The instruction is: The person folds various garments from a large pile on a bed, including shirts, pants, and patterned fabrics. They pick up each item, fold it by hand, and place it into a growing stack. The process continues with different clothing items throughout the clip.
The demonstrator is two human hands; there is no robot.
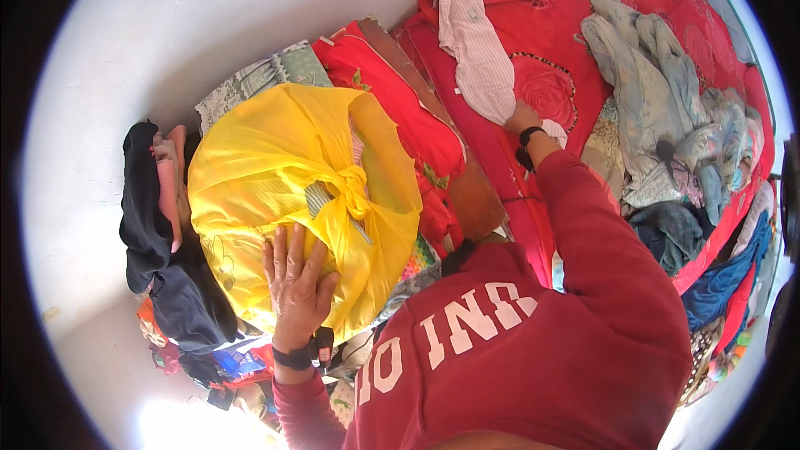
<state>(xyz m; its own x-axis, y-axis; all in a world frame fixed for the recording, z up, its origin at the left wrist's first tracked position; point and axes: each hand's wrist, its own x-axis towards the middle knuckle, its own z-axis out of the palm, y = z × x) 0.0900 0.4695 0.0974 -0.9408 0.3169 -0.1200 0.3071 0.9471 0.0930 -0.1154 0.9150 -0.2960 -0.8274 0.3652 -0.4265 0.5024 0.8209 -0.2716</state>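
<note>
My left hand (300, 295) lies flat with its fingers apart on a yellow cloth bundle (269, 156), tied in a knot. Striped cloth shows through a gap beside the knot. On the right, my right hand (525, 119) is closed on the lower end of a pale striped garment (478, 56), which stretches away over a red rose-patterned blanket (544, 94). A small part of the garment shows on the other side of that hand. Both wrists wear dark bands.
Crumpled grey-green patterned clothes (656, 75) lie on the blanket at the right. Dark clothes (187, 300) are heaped left of the bundle, against a white wall (112, 62). Red cloth (400, 106) and a brown board (472, 200) are between bundle and blanket. Blue cloth (719, 287) hangs at lower right.
</note>
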